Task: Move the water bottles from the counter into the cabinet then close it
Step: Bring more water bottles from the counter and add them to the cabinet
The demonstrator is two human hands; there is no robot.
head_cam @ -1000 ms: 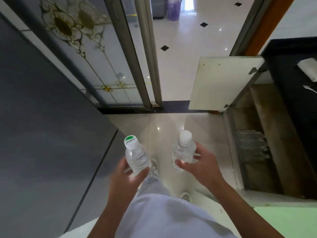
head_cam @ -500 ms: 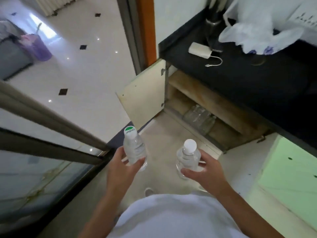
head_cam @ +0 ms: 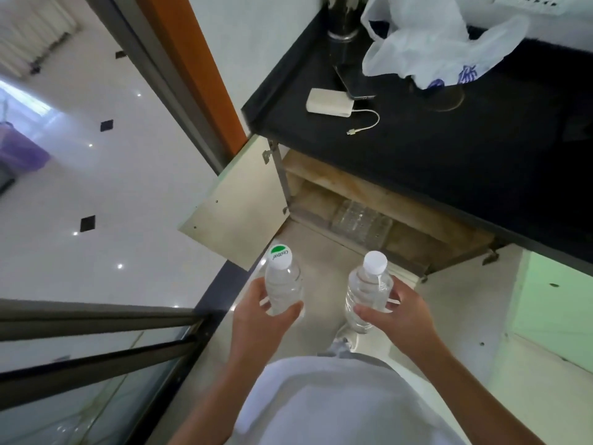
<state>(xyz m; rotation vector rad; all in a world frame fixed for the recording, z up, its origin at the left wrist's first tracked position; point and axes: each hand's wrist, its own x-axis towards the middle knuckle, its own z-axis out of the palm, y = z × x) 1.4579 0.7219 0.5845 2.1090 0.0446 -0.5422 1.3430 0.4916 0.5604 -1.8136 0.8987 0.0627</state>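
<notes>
Left hand (head_cam: 256,319): grips green-capped bottle (head_cam: 284,285), lower centre.
Right hand (head_cam: 396,317): grips white-capped bottle (head_cam: 367,289), just beside.
Cabinet (head_cam: 321,187): door (head_cam: 237,203) open (clear bottles (head_cam: 359,223) inside), under worktop (head_cam: 449,146).

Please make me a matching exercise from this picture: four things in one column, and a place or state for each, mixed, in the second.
Things:
1. bottle with green-marked cap
2. bottle with plain white cap
3. white power bank
4. cabinet door

Places or states:
A. lies on the black counter
B. stands open
C. held in the left hand
D. held in the right hand

Pairs: 1-C; 2-D; 3-A; 4-B
</notes>
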